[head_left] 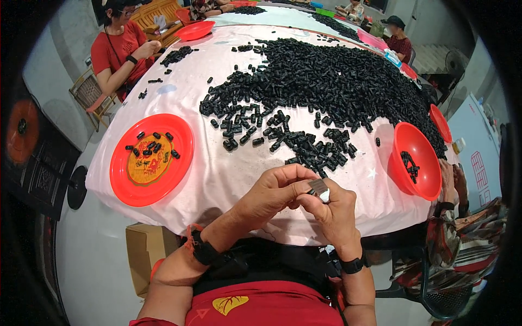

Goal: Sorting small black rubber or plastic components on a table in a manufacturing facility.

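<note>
My two hands meet over the near edge of the cloth-covered table. My right hand (335,212) is closed on a small flat metal blade (319,187) with a white wrapping at one end. My left hand (266,196) pinches close beside the blade, and a dark bit of a small black piece shows between its fingertips, mostly hidden by the fingers. Just beyond the hands lie loose short black cylindrical pieces (321,149), which run back into a large heap (331,76).
On the left a red plate (120,182) holds several black pieces; on the right a red bowl (427,157) holds some more. The pale pink cloth (217,168) drapes over the table edge. A cardboard box (142,255) stands below. Other people (117,54) sit around the table.
</note>
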A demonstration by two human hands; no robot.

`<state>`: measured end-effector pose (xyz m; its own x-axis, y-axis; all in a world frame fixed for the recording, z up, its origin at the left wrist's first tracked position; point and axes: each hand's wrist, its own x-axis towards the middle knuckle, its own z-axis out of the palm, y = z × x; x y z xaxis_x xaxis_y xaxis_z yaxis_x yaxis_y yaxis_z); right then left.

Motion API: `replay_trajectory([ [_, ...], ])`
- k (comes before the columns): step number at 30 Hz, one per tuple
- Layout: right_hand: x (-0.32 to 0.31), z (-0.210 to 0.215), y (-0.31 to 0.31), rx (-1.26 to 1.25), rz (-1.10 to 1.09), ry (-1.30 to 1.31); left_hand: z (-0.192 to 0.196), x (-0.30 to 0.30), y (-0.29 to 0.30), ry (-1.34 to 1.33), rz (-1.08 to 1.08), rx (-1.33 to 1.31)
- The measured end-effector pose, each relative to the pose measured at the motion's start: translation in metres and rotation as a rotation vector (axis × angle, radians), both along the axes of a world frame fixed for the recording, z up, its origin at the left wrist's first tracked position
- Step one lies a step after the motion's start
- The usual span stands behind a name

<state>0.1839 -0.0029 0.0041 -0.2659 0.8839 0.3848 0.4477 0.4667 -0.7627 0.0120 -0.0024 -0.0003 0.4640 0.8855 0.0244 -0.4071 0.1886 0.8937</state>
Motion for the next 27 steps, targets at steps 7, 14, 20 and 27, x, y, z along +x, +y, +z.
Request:
replay_trajectory([
  [7, 0.0, -0.004, 0.002, 0.026, 0.001, -0.012, -0.003, -0.001, 0.0, -0.012, 0.003, 0.032],
  [14, -0.002, -0.006, 0.0, 0.052, 0.007, -0.027, 0.0, 0.001, -0.001, 0.001, 0.023, -0.009],
  [20, -0.002, -0.003, 0.0, -0.001, 0.013, 0.051, 0.002, 0.0, 0.0, -0.007, 0.008, -0.003],
  [27, 0.001, 0.007, -0.005, 0.014, -0.003, 0.073, 0.01, 0.002, 0.002, -0.042, 0.034, -0.043],
])
